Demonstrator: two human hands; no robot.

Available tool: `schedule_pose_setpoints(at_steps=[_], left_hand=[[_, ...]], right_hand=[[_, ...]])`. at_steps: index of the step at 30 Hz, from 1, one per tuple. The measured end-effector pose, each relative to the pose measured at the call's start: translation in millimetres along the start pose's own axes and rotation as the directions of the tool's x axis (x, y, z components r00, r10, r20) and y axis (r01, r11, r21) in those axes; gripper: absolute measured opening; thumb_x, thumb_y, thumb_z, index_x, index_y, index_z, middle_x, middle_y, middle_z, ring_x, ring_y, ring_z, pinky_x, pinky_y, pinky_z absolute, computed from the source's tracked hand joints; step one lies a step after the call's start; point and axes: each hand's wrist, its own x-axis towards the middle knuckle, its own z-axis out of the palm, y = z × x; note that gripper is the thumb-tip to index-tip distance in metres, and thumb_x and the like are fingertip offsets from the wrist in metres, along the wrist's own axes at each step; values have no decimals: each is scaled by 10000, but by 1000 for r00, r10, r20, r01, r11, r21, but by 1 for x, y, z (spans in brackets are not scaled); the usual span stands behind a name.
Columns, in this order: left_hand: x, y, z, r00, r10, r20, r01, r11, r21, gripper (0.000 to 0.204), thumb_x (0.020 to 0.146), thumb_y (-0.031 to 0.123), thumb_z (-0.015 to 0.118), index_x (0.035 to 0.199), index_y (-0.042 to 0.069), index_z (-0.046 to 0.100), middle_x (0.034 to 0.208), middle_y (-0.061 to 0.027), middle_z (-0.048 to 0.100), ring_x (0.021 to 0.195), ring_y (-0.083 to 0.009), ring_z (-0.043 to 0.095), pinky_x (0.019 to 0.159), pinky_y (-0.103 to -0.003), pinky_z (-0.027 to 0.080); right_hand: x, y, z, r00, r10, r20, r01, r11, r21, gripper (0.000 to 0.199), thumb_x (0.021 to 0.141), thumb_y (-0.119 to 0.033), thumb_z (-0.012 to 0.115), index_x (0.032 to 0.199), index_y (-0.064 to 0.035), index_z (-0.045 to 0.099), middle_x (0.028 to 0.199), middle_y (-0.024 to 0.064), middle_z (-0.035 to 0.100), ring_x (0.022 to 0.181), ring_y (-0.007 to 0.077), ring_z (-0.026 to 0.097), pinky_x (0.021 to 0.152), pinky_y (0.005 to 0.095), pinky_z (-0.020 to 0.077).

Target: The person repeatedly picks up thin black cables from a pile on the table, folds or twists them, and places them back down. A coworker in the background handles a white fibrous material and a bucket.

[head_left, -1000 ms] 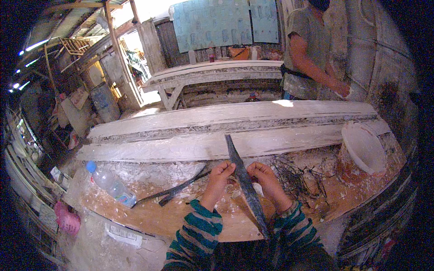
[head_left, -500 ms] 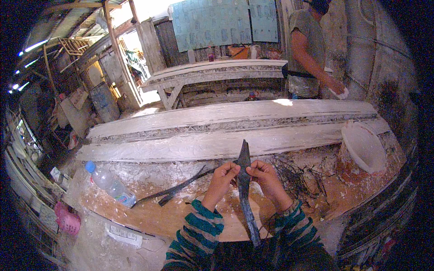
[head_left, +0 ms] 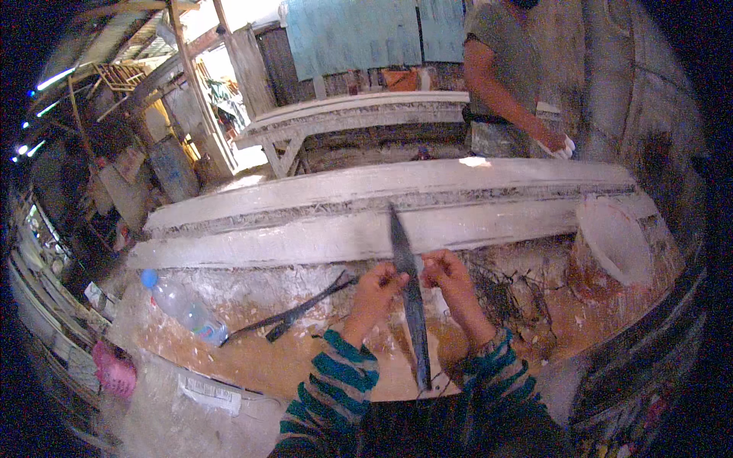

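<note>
A long dark strip (head_left: 412, 301), wider in its middle and pointed at the far end, stands up before me over the table's near part. My left hand (head_left: 374, 296) pinches its left edge between thumb and fingers. Beside the right edge, my right hand (head_left: 458, 294) has its thumb and fingers closed together; a light gap shows between them and the strip, and what they hold, if anything, cannot be made out. More dark strips (head_left: 301, 311) lie on the table left of my hands. A tangle of thin dark strands (head_left: 515, 305) lies to the right.
Long whitish beams (head_left: 305, 243) run across the table behind my hands. A clear bottle with a blue cap (head_left: 183, 305) lies at left, and a white-crusted bucket (head_left: 611, 248) sits at right. Beyond stand a whitish bench (head_left: 359, 111) and another person (head_left: 504, 69).
The strip has tilted, its far tip swinging left and away. My right fingers have drawn slightly off its edge. The other person's arm appears further left.
</note>
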Motion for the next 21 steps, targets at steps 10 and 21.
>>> schedule_pose_setpoints(at_steps=[10, 21], left_hand=[[12, 2, -32, 905, -100, -413, -78, 917, -392, 166, 801, 215, 623, 761, 112, 499, 612, 54, 463, 499, -39, 415, 417, -178, 304], [16, 3, -45, 898, -291, -330, -46, 682, -730, 136, 779, 186, 646, 786, 126, 524, 638, 49, 485, 518, -52, 429, 408, -165, 282]], right_hand=[[-15, -10, -34, 399, 133, 907, 79, 981, -178, 190, 709, -132, 672, 863, -49, 596, 810, 41, 598, 791, 152, 550, 688, 279, 436], [-91, -31, -45, 734, 569, 370, -363, 790, -495, 201, 674, -38, 655, 862, -63, 587, 829, 105, 585, 756, 276, 571, 665, 338, 468]])
